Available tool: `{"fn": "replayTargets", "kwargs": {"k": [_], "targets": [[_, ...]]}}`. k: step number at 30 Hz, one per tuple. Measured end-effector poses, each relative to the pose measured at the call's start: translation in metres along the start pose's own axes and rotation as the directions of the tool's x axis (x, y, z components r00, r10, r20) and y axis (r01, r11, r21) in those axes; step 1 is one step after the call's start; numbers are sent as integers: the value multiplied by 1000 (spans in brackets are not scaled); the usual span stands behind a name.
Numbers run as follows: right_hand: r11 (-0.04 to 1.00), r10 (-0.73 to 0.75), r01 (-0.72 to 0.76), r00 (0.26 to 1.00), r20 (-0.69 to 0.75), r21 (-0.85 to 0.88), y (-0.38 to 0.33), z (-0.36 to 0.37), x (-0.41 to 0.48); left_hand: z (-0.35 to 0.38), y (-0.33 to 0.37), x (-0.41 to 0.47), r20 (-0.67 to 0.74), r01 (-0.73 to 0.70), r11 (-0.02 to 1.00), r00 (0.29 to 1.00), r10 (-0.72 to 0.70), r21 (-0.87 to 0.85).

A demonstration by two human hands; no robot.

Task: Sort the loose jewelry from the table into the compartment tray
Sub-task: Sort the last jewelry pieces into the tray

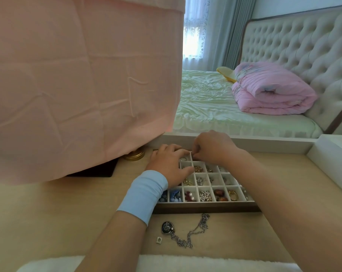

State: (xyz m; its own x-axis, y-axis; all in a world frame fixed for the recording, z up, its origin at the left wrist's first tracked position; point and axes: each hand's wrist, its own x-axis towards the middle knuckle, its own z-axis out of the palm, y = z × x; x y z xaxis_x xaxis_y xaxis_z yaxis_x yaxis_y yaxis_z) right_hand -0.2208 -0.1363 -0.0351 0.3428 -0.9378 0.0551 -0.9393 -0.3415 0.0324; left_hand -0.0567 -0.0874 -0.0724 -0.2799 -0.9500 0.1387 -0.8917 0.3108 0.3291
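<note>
nearest, a chain necklace with a round pendant [183,231] and a small clasp [159,240] lie loose on the table [48,209], well apart from both hands. left hand [169,165] steadies the compartment tray [205,209], fingers spread; right hand [213,148] pinches at a far compartment, its item hidden. placing looks underway; next comes fetching the necklace.

Home bedroom: made bed [215,107] with tufted headboard [295,48], folded pink quilt [272,91], curtained window [193,32]; wooden dressing table [48,213] with jewelry tray [205,208].
</note>
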Motion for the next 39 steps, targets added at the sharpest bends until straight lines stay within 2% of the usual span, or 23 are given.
{"fn": "replayTargets", "kwargs": {"k": [5, 10, 15, 19, 23, 29, 35, 39], "targets": [[999, 14, -12, 999, -37, 52, -3, -7, -13, -9, 5, -8, -36, 6, 999, 999, -8, -42], [988, -22, 34, 997, -78, 153, -26, -22, -49, -33, 12, -29, -95, -23, 985, 995, 7, -172], [972, -126, 138, 989, -75, 189, -70, -25, -88, -61, 3, -72, -52, 39, 991, 998, -46, -125], [943, -258, 249, 966, 13, 222, -99, -24, -110, -65, -8, -114, 52, 97, 994, 994, -95, -42], [930, -338, 321, 938, 73, 177, -118, -17, -124, -63, -15, -145, 85, 128, 989, 987, -135, 75], [933, -347, 333, 933, 96, 137, -128, 1, -125, -55, -20, -153, 214, 212, 977, 953, -213, 28], [930, -330, 315, 942, 55, 187, -129, 7, -127, -54, -27, -153, 192, 211, 978, 959, -206, -3], [924, -337, 328, 941, 14, 194, -129, 9, -130, -49, -31, -158, 155, 242, 962, 963, -222, -123]]}}
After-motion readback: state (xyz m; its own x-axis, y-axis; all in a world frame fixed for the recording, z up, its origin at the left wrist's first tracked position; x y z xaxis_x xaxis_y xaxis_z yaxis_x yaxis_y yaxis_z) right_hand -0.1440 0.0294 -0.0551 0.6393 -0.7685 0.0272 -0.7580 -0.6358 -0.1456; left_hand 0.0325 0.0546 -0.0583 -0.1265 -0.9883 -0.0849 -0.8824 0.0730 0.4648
